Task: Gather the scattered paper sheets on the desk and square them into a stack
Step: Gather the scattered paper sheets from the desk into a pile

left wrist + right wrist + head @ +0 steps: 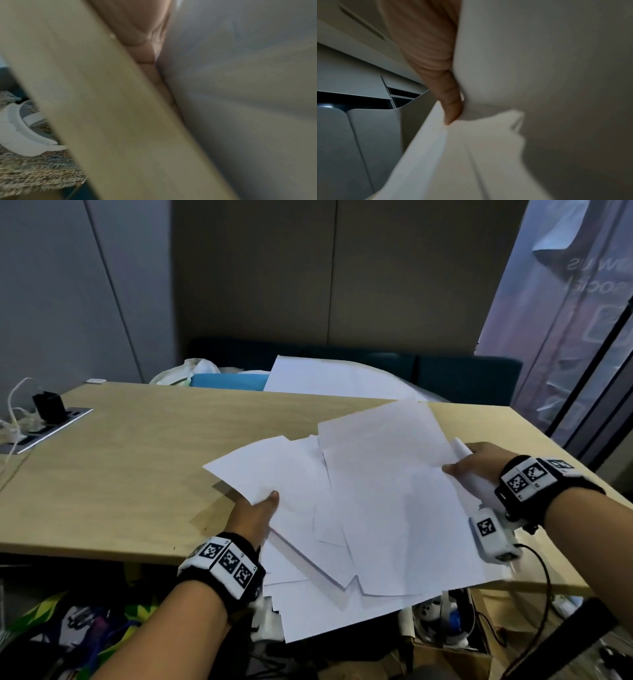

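A loose, fanned bundle of white paper sheets [370, 508] is lifted over the front right part of the wooden desk [137, 460], its lower end hanging past the desk's front edge. My left hand [255, 517] grips the bundle's left edge, thumb on top and fingers underneath. My right hand [476, 463] pinches the right edge, thumb on top. In the left wrist view the paper sheets [240, 94] fill the right side beside the desk edge [102, 108]. The right wrist view shows a finger [450, 105] pressed against the curled paper sheets [539, 67].
More large white sheets [329, 378] lie beyond the desk's far edge on a dark teal sofa [466, 378], next to a blue item [226, 381]. A power strip with a black charger [48, 405] sits at the desk's left. Clutter and boxes [445, 645] lie below the desk.
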Tool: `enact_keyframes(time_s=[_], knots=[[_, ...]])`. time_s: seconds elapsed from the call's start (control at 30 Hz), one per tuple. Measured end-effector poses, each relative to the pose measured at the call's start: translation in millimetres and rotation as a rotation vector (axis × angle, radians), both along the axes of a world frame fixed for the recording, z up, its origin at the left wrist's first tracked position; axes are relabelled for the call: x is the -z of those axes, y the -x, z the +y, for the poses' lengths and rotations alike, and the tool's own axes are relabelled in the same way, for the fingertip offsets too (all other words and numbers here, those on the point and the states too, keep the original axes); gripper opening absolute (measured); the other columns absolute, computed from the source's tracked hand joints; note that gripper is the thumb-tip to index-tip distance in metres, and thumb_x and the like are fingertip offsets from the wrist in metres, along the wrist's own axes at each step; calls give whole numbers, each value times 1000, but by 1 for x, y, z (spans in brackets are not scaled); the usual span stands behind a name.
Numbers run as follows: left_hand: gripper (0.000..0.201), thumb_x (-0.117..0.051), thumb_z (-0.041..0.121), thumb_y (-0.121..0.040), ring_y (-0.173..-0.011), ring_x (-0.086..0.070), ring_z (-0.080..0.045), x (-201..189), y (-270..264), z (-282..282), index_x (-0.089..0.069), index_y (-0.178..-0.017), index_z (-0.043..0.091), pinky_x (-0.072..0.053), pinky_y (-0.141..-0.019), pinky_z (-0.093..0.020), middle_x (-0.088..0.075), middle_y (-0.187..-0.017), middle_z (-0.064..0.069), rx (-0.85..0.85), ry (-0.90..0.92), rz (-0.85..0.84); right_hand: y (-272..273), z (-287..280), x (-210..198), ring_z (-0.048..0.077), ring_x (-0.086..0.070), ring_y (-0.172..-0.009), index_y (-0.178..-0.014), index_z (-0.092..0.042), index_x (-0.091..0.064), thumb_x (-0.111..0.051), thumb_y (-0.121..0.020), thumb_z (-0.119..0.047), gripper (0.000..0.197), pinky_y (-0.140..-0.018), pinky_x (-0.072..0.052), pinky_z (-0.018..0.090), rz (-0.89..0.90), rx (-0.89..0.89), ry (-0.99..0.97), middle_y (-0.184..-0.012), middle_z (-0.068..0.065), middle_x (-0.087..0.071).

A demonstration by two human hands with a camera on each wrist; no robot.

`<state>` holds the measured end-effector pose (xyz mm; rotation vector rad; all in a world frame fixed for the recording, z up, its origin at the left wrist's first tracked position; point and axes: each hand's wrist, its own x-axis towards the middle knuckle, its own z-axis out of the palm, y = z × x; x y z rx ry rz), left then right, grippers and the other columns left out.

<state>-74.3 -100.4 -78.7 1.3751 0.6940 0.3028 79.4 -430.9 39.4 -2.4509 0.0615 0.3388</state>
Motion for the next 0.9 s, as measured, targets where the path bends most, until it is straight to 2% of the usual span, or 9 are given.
enact_keyframes(time_s=[0.1,0.17,0.27,0.37,0.47,0.57,0.63,0.73,0.9], knots=[[39,-68,11,-86,-111,-62,-28,0,1,0,-58,-123,6,-42,-106,-44,-66,-120,-9,28,76,-47,-2,-5,-6,30,-65,-77,-104,-8,-67,-73,-81,-17,25,-67,-48,30,1,-48,-75,-87,12,-70],[37,-69,8,-85,-111,-62,-29,-2,2,0,-59,-121,5,-43,-106,-45,-66,-118,-9,46,83,-46,-2,0,-8,31,-65,-75,-101,-8,-67,-73,-81,-16,22,-68,-51,32,28,-87,-97,-86,13,-71],[33,-70,12,-85,-109,-63,-30,-4,3,1,-62,-116,5,-44,-105,-46,-68,-115,-10,49,65,-37,-1,10,-8,34,-68,-78,-99,-8,-69,-74,-80,-14,21,-81,-54,43,84,-143,-137,-89,16,-73],[22,-69,29,-86,-108,-63,-26,-5,7,0,-66,-104,17,-45,-101,-38,-69,-110,-2,53,-9,-38,2,20,-8,32,-68,-70,-95,-8,-69,-73,-81,-12,15,-76,-55,39,140,-183,-179,-83,13,-73],[47,-59,49,-88,-119,-56,-20,-11,10,-3,-55,-125,21,-40,-93,-30,-62,-117,9,57,-90,-26,6,33,-4,30,-68,-70,-96,-9,-70,-73,-81,-13,16,-71,-55,34,162,-211,-151,-82,11,-72],[75,-52,58,-87,-114,-53,-28,-20,8,-9,-25,-144,17,-42,-85,-33,-53,-122,-2,3,-89,56,3,50,6,34,-66,-91,-101,-16,-70,-76,-78,-27,27,-90,-52,41,118,-227,-22,-97,11,-72],[82,-61,54,-83,-105,-57,-26,-18,6,-8,-19,-143,18,-49,-82,-34,-54,-123,-4,-61,-78,8,4,61,11,33,-63,-98,-107,-17,-67,-73,-78,-38,37,-92,-50,38,93,-202,31,-105,10,-69],[107,-86,42,-62,-106,-66,-22,-10,5,-6,-15,-141,36,-55,-89,-46,-54,-133,4,-4,61,-104,6,71,16,32,-61,-97,-113,-10,-61,-67,-83,-44,46,-82,-44,34,99,-163,29,-109,14,-64],[110,-84,13,-45,-114,-60,-24,-2,7,-2,-28,-140,22,-47,-100,-50,-58,-129,-2,82,-73,-104,4,69,13,28,-61,-89,-105,-10,-68,-69,-81,-42,40,-79,-45,31,6,-171,70,-98,9,-69]])
